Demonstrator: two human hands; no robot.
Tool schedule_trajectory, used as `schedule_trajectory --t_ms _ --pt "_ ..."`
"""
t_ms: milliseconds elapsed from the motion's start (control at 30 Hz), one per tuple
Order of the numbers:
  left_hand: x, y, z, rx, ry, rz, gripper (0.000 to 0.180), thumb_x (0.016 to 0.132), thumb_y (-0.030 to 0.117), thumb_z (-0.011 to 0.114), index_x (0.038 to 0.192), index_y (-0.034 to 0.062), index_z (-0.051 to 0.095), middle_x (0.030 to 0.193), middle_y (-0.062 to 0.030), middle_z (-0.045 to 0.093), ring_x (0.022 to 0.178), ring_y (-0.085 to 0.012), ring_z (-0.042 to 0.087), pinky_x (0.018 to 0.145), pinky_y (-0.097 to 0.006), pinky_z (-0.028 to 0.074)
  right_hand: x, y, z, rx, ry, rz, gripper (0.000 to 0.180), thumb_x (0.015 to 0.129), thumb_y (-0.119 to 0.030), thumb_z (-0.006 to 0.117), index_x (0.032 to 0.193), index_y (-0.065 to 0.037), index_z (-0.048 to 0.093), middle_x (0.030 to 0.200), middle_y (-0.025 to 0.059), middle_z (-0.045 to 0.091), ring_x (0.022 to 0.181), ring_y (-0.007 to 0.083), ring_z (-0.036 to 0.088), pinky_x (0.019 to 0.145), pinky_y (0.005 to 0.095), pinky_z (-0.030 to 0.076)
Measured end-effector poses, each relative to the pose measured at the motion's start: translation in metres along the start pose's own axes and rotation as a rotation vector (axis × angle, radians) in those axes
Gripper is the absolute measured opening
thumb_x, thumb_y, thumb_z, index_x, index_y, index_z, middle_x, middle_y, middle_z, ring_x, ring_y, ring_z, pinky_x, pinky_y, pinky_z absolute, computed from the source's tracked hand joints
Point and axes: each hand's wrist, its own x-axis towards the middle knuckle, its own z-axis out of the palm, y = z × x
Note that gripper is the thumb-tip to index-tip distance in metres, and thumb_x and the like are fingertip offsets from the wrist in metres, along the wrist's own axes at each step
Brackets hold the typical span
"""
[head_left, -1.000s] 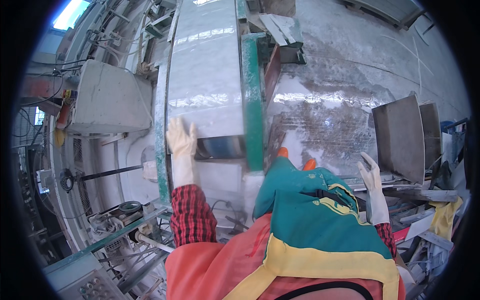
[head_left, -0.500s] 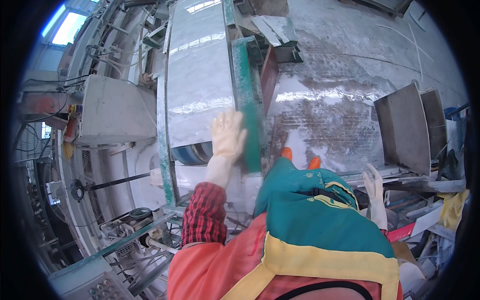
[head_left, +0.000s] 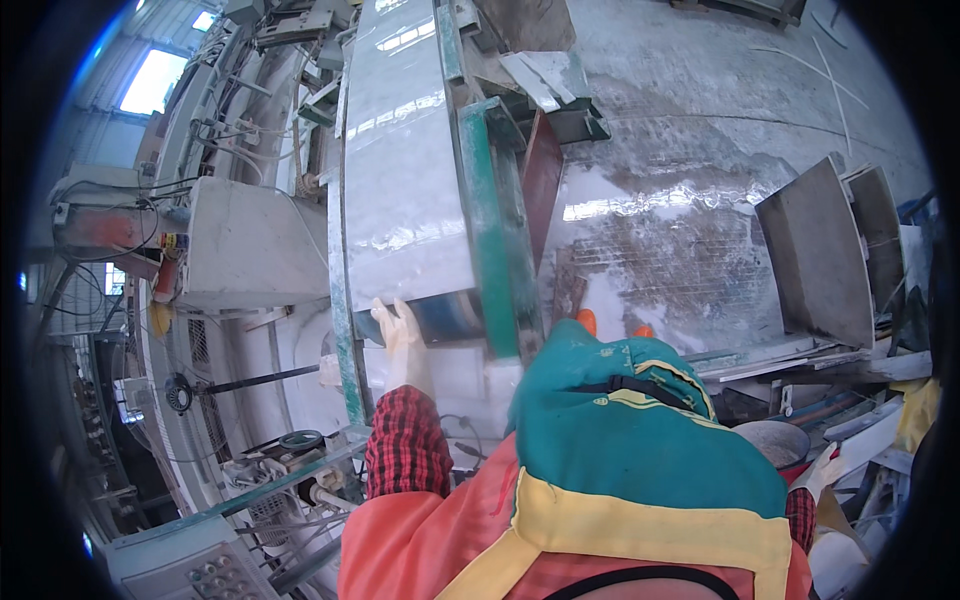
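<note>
A long white slab with a glossy top (head_left: pixel 405 190) lies between the green-edged side rails of a conveyor machine. My left hand (head_left: pixel 403 345), in a cream rubber glove, is at the slab's near edge, above a dark bluish roller or belt (head_left: pixel 447 316). Its fingers are apart and slightly bent, with nothing held in them. Far to the right, my right hand (head_left: pixel 822 472), gloved too, reaches down beside a pale flat strip (head_left: pixel 866 440). Its fingers are small and partly hidden, so whether they grip the strip cannot be made out.
A green rail (head_left: pixel 490 240) borders the slab's right side. A grey box-shaped housing (head_left: pixel 255 245) stands left of the machine, and a button panel (head_left: pixel 210 578) is at lower left. Brown boards (head_left: pixel 820 255) lean at right, above a round bucket (head_left: pixel 772 440) and piled scraps.
My left hand has come back toward me and left, from the slab's right edge to its near edge. My right hand has lowered to the pale strip. The view has shifted slightly.
</note>
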Motion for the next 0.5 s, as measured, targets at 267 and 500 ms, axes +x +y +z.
schedule_trajectory --t_ms 267,500 --pt "0.001 0.049 0.006 -0.251 -0.044 -0.225 0.079 0.098 0.051 0.047 0.158 0.0071 0.022 0.163 -0.0184 0.023 0.147 -0.0354 0.03 0.12 -0.039 0.025 -0.017 -0.013 0.067 0.135 0.329 0.086 0.068 0.1 -0.011 0.052 0.158 -0.014 0.017 0.14 0.0368 0.044 0.126 0.0544 0.047 0.107 0.0611 0.039" --pt "0.012 0.046 -0.001 0.483 0.123 0.349 0.077 0.094 0.048 0.056 0.155 0.0062 0.031 0.159 -0.0254 0.028 0.145 -0.0436 0.029 0.12 -0.045 0.025 -0.01 -0.045 -0.016 0.412 0.318 0.272 0.067 0.103 -0.014 0.051 0.157 -0.012 0.012 0.136 0.0383 0.045 0.125 0.0542 0.047 0.106 0.0609 0.039"
